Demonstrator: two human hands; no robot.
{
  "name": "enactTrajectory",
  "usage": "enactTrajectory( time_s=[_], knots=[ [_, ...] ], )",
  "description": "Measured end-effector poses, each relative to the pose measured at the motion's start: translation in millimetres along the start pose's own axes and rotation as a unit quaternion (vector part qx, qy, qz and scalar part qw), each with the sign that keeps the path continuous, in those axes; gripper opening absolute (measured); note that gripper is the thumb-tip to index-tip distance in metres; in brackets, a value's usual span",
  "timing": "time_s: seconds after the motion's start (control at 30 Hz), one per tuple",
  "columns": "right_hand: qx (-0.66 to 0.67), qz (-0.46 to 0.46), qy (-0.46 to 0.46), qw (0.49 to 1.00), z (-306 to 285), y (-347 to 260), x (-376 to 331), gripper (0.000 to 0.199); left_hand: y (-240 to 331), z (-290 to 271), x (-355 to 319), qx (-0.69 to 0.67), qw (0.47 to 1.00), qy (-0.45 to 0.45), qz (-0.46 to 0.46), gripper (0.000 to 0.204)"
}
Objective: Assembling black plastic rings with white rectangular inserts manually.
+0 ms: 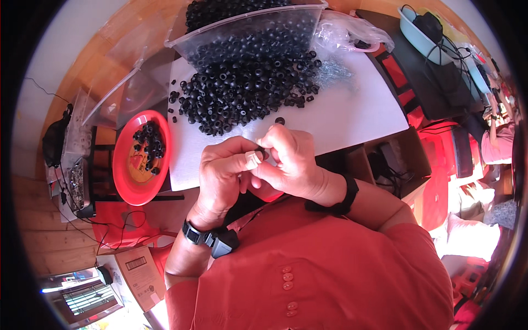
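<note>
My left hand (pixel 223 170) and my right hand (pixel 297 162) meet in front of my chest, at the near edge of a white board (pixel 190 159). Both are closed, thumbs and fingertips pinched around a small black round plastic piece (pixel 263 153), mostly covered by the fingers. A single loose black piece (pixel 280 120) lies on the board just beyond them. Farther back spreads a large heap of similar hollow black pieces (pixel 236 96). To its right is a scatter of thin, shiny metal bits (pixel 334 74), too fine to tell their kind.
A clear plastic bin (pixel 247 26) full of black pieces stands behind the heap. Left of the board, a red plate (pixel 122 170) holds several black pieces. A plastic bag (pixel 352 33) lies at the back right, near a light-blue basin (pixel 421 38). An open cardboard box (pixel 410 165) sits at right.
</note>
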State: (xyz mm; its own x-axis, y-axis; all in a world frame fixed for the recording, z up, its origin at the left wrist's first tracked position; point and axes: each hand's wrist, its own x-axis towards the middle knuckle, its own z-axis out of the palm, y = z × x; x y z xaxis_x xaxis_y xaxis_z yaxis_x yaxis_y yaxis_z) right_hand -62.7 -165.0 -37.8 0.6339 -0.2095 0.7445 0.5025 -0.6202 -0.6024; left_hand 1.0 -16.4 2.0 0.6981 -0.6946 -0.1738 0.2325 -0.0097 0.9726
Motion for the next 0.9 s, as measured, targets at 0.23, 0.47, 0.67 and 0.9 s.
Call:
enactTrajectory(
  time_s=[0.23,0.47,0.67,0.9],
  knots=[
    [0.001,0.003,-0.056,0.998,-1.5,2.9,0.1,0.028,-1.7,3.0,-11.2,-0.008,0.999,0.020,-0.041,0.025],
    [-0.030,-0.063,-0.026,0.997,-0.2,0.2,-8.7,0.026,-7.4,7.9,-14.3,-0.043,0.999,0.012,-0.029,0.024],
    [-0.015,-0.059,-0.024,0.998,6.1,2.7,-12.6,0.026,-3.8,6.1,-14.1,-0.016,0.999,0.023,-0.046,0.019],
    [-0.005,0.033,-0.119,0.992,-16.7,1.0,19.9,0.057,16.1,-33.5,-20.1,0.129,0.949,0.255,0.131,0.022]
  ],
)
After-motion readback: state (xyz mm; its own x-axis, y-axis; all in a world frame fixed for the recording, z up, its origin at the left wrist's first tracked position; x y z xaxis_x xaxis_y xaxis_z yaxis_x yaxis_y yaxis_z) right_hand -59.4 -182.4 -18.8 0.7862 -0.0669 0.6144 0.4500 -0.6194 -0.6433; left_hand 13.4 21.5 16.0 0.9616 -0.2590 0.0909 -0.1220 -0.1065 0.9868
